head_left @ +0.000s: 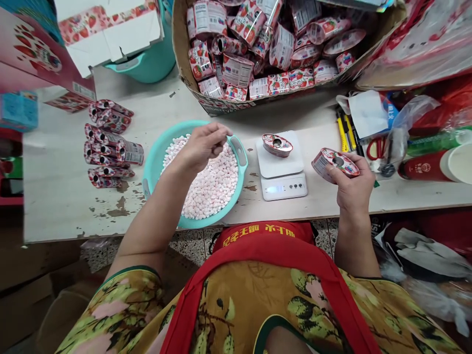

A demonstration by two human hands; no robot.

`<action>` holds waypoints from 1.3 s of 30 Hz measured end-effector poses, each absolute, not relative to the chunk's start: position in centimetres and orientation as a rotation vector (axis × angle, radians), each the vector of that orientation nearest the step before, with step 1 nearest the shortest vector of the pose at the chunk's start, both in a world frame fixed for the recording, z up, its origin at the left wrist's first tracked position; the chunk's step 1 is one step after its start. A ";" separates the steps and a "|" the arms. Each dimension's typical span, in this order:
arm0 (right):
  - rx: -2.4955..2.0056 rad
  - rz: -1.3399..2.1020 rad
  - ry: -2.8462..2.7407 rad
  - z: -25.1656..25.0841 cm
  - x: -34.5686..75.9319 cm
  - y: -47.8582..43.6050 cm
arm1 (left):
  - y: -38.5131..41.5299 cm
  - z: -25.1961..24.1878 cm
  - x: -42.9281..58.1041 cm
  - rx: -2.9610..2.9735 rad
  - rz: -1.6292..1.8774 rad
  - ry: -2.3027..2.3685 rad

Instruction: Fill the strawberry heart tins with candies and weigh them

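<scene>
My left hand (208, 142) hovers over the right part of a turquoise basin (147, 172), its fingers curled together. Whatever they may hold is hidden. In the basin lie a great many small white and pale pink candies (210, 194). My right hand (356, 179) grips a strawberry-printed oval candy container (326, 167) with a dark round hole in its top, held beside the scale. A similar oval container (277, 145) sits on the white digital scale (280, 169), between my two hands. The scale's display is lit, but its figures are too faint to read.
Several printed containers (106, 147) stand grouped on the table at the left. A cardboard box (206, 104) full of them is at the back. Yellow cutters (344, 130), red-handled scissors (376, 147) and a red paper cup (424, 164) lie at the right. The table's front edge (258, 219) is near me.
</scene>
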State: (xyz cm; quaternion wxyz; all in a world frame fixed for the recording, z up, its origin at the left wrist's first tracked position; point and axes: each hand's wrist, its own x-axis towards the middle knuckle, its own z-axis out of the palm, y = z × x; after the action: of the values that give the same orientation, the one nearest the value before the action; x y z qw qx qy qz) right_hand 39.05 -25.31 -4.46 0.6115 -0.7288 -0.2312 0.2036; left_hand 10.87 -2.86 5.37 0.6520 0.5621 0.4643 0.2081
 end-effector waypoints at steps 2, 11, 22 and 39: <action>-1.673 0.463 -0.535 -4.2 39.0 -25.5 | -3.5 5.5 13.1 1.431 0.417 0.991; -1.690 0.497 -0.471 -4.5 39.1 -26.6 | -4.1 3.4 18.2 2.098 0.082 0.911; -1.675 0.552 -0.478 -4.5 38.6 -25.2 | -4.4 2.6 19.9 2.602 -0.252 0.958; -1.641 0.502 -1.162 -3.5 34.4 -16.8 | -8.6 8.5 9.7 2.246 0.408 1.161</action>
State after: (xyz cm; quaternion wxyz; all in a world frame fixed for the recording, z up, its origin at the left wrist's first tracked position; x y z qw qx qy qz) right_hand 34.43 -16.83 -3.46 0.5096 -0.6812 -0.4825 0.2086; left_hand 9.65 -8.57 8.49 0.2863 0.8403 0.4343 0.1528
